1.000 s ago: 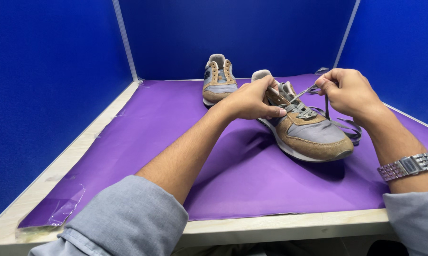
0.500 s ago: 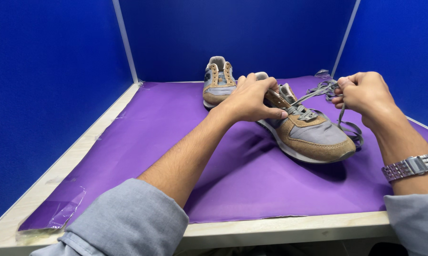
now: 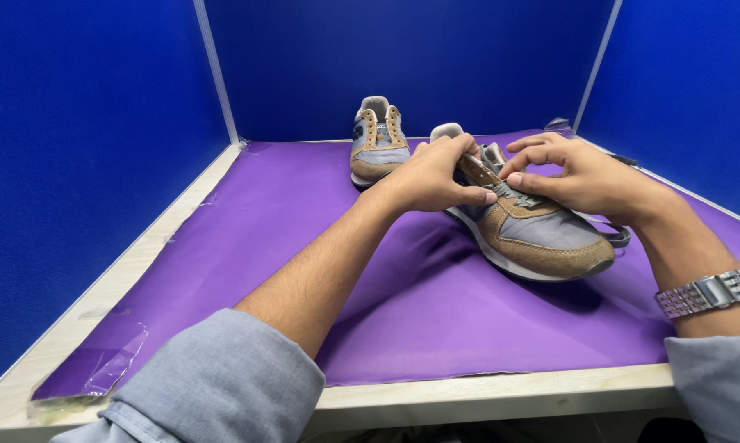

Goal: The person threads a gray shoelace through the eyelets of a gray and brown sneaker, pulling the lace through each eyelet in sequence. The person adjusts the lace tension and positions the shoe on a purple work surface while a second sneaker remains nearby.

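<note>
A brown and grey sneaker [image 3: 534, 234] lies on the purple mat [image 3: 304, 213], toe toward the near right. My left hand [image 3: 431, 176] grips its upper along the left row of eyelets. My right hand [image 3: 579, 176] pinches the grey lace at the tongue, fingertips close to those of the left hand. A loop of loose lace [image 3: 612, 234] trails off the shoe's right side. The second, matching sneaker [image 3: 376, 139] stands upright behind, near the back wall, with no lace showing. A metal watch sits on my right wrist.
Blue partition walls close in the left, back and right sides. The mat covers a pale wooden table [image 3: 484, 394], whose front edge runs below my forearms. A crumpled strip of clear tape [image 3: 99, 373] holds the mat's near left corner.
My right hand has come back from out at the right, where it had pulled the lace taut, to the shoe's tongue beside the left hand. The left hand stays on the shoe.
</note>
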